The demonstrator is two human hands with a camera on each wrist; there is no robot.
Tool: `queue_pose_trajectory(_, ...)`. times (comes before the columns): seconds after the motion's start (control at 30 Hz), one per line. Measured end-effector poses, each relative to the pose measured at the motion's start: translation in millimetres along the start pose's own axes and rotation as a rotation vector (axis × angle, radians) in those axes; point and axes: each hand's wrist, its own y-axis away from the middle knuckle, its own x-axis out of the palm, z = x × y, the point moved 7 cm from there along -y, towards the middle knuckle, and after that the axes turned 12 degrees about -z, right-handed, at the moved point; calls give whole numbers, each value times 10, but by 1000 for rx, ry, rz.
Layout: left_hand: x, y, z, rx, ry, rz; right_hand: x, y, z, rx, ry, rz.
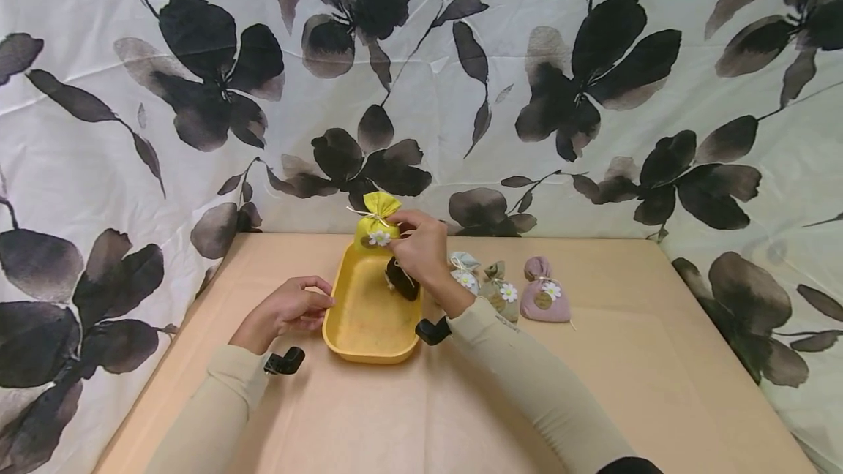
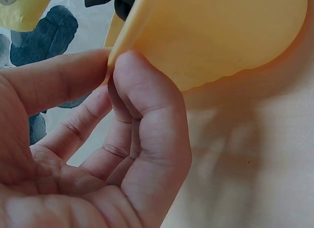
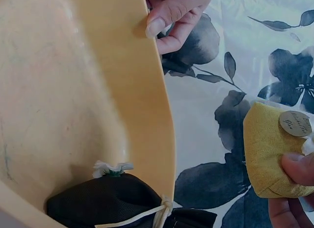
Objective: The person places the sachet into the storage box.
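Observation:
A yellow plastic tray (image 1: 365, 309) lies on the table, its left rim pinched between the thumb and fingers of my left hand (image 1: 293, 306). Above the tray's far end, my right hand (image 1: 421, 247) holds a small yellow cloth pouch (image 1: 378, 221) tied with cord, with a white daisy and a round tag on it. In the right wrist view only the thumb and some fingers on the yellow pouch (image 3: 270, 154) show. A black pouch (image 3: 113, 198) with a pale cord and a white flower lies inside the tray, against its wall.
To the right of the tray, a light grey pouch (image 1: 465, 269), an olive-beige pouch (image 1: 499, 295) and a pink pouch (image 1: 543, 295) lie in a row, each with a daisy. A floral cloth (image 1: 395, 93) hangs behind the table (image 1: 593, 386).

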Motion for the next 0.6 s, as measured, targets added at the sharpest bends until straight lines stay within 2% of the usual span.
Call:
queue_pose_trajectory(0.37,-9,6,10,-6,3,-11,123,-72,-21,-27,65,-2)
queue_pose_trajectory(0.6,-11,-39,0,-10,5,-36,183,-110,-50,-44,61,7)
